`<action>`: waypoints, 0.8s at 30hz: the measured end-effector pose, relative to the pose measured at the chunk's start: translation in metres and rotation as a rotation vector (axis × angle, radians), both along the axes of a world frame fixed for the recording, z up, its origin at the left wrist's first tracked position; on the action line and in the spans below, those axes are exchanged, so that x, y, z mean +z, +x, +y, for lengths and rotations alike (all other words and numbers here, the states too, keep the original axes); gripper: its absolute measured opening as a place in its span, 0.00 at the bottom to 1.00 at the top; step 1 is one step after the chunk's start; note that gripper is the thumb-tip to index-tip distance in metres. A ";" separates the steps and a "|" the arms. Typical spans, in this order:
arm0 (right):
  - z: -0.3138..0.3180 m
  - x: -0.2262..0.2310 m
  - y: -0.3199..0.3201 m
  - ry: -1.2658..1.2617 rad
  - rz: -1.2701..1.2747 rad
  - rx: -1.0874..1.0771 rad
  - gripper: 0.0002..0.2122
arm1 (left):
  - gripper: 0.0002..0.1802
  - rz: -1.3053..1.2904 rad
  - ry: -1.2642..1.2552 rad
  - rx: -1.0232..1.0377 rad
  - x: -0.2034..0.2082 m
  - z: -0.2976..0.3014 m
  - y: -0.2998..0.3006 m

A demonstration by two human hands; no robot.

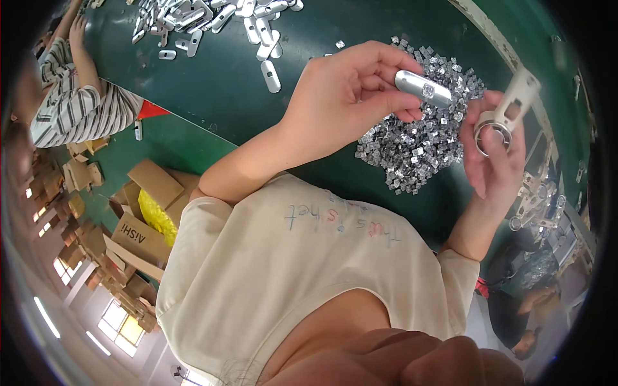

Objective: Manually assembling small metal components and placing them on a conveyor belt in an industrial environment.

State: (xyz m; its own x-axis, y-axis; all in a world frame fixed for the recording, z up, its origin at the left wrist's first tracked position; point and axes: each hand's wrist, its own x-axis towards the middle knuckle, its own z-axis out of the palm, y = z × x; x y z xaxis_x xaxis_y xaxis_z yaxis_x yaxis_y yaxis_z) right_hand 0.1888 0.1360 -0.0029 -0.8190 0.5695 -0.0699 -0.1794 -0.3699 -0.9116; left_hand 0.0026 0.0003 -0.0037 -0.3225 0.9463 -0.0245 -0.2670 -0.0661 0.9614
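Observation:
My left hand (354, 93) pinches one end of a silver oblong metal plate (412, 83) between thumb and fingers. A small square metal piece (427, 91) sits at the middle of that plate. Off to the right, my right hand (496, 157) has its fingers around a silver metal piece with a round ring and a flat slotted arm (514, 106). The arm sticks up past the fingers and its far end is slightly blurred. Below and between both hands lies a heap of small square metal pieces (412, 151) on the green table (309, 38).
Many oblong slotted metal plates (270, 76) lie at the far left of the table. Ringed metal pieces (537, 199) lie at the right. A person in a striped shirt (84, 106) is at the left, near open cardboard boxes (138, 238) and yellow plastic (156, 215).

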 end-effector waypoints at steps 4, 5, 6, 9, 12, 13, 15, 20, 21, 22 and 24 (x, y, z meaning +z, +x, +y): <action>-0.011 0.019 -0.005 0.770 -0.171 -0.155 0.21 | 0.16 0.020 -0.026 -0.024 0.003 0.001 0.005; -0.015 0.022 -0.004 0.767 -0.182 -0.162 0.21 | 0.16 0.014 -0.028 -0.034 0.004 0.002 0.006; -0.016 0.022 -0.003 0.967 -0.268 -0.189 0.20 | 0.17 0.022 -0.059 -0.062 0.006 0.002 0.007; -0.022 0.021 -0.006 1.148 -0.330 -0.229 0.19 | 0.18 0.025 -0.085 -0.100 0.005 0.002 0.009; -0.025 0.016 -0.012 1.406 -0.437 -0.246 0.19 | 0.19 0.022 -0.109 -0.117 0.007 -0.001 0.009; -0.027 0.015 -0.012 1.404 -0.446 -0.246 0.19 | 0.19 0.021 -0.133 -0.138 0.008 0.000 0.009; -0.030 0.014 -0.012 1.499 -0.444 -0.269 0.19 | 0.19 0.020 -0.112 -0.135 0.007 0.000 0.011; -0.034 0.011 -0.012 1.500 -0.444 -0.263 0.18 | 0.15 0.031 -0.052 -0.022 0.003 0.001 0.018; -0.034 0.011 -0.012 1.507 -0.447 -0.254 0.17 | 0.15 0.021 -0.048 -0.013 0.003 0.001 0.018; -0.035 0.010 -0.012 1.504 -0.450 -0.252 0.17 | 0.15 0.011 -0.044 -0.005 0.004 0.001 0.018; -0.036 0.009 -0.012 1.479 -0.432 -0.264 0.17 | 0.14 0.026 -0.044 -0.002 0.004 0.001 0.017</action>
